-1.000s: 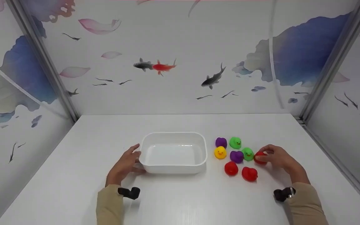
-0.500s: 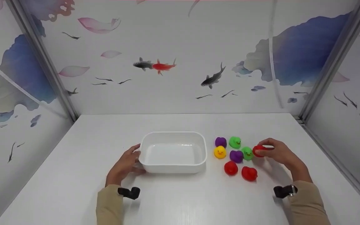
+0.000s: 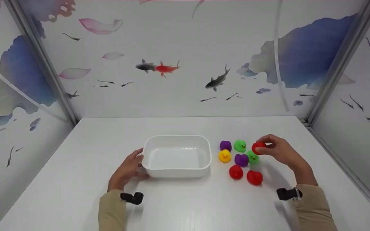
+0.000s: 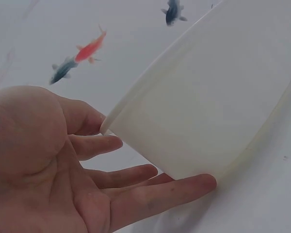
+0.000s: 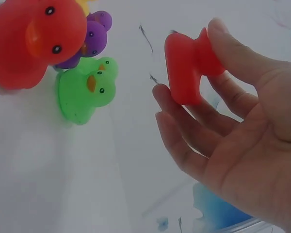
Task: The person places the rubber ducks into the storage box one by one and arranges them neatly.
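My right hand [image 3: 281, 152] pinches a red rubber duck [image 3: 258, 148] between thumb and fingers, lifted over the right side of the duck group. Seen from the right wrist, the held red duck [image 5: 186, 63] is tilted on its side against the fingers. A white rectangular basin [image 3: 177, 173] stands left of the ducks with nothing in it. Along its left end lies my left hand [image 3: 127, 170], fingers extended and touching the wall. In the left wrist view the left hand [image 4: 53, 165] has its thumb tip at the basin's rim and its fingers along the lower wall.
Two more red ducks [image 3: 236, 172] sit at the front of the group. Behind them are purple ducks [image 3: 241, 160], green ducks [image 3: 240, 146] and a yellow duck [image 3: 224, 156]. Printed walls [image 3: 172, 96] enclose the white table [image 3: 185, 205] at the back and sides.
My right hand has lifted the red duck off the table and carried it up and to the left, over the green ducks. The left hand stays by the basin.
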`<state>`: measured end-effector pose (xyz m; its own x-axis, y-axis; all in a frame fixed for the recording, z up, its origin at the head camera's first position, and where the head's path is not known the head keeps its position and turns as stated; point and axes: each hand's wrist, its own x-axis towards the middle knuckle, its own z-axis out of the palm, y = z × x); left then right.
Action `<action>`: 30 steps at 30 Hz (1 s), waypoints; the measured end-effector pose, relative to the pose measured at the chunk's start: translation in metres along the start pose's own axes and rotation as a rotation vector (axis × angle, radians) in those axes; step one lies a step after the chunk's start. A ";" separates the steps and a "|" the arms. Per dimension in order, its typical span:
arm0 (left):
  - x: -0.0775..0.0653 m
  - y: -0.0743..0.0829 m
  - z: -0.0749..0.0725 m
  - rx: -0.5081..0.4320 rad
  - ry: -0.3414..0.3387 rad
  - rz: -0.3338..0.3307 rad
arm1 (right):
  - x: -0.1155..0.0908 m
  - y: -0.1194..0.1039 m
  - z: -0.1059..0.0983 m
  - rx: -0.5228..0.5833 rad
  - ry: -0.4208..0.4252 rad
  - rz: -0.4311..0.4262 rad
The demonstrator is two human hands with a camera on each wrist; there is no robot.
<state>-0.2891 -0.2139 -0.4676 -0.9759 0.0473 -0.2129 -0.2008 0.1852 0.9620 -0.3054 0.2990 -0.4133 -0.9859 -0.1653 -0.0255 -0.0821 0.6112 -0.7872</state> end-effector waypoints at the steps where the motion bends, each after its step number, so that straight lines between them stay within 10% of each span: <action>1: 0.000 0.000 0.000 0.001 -0.001 -0.002 | 0.000 -0.003 0.001 -0.002 -0.002 0.002; 30: 0.001 0.004 0.000 0.039 0.006 0.014 | 0.021 -0.048 0.062 0.083 0.002 -0.044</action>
<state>-0.2907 -0.2134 -0.4643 -0.9791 0.0442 -0.1986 -0.1841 0.2227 0.9573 -0.3125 0.2180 -0.4145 -0.9819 -0.1888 0.0115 -0.1131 0.5372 -0.8358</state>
